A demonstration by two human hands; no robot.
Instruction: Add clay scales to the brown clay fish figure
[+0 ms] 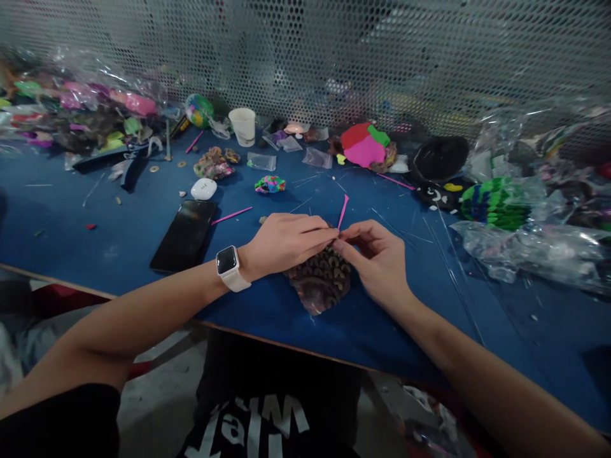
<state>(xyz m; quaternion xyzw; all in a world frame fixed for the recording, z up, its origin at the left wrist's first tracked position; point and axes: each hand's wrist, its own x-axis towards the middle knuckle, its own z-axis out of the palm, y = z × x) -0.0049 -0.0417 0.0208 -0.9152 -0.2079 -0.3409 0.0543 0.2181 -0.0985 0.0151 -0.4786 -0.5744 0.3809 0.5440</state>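
Observation:
A brown modelling-clay piece (319, 286), covered with small curved ridges, lies on the blue table below my hands. My left hand (293, 242), with a watch on its wrist, stretches flat over the piece's upper part, fingers close together and pointing right; its thumb is hidden. At the piece's upper right edge, my right hand (377, 254) has thumb and fingers pinched together beside the left fingertips. Whatever lies in that pinch is too small or covered to make out. A pink modelling tool (342, 211) lies just beyond the fingertips.
Left of my hands are a black phone (184, 235), another pink tool (231, 215) and a white case (203, 189). Behind stand a paper cup (243, 127) and colourful clay pieces (270, 184). Plastic bags (548, 248) crowd the right; a perforated metal panel (305, 57) closes the back.

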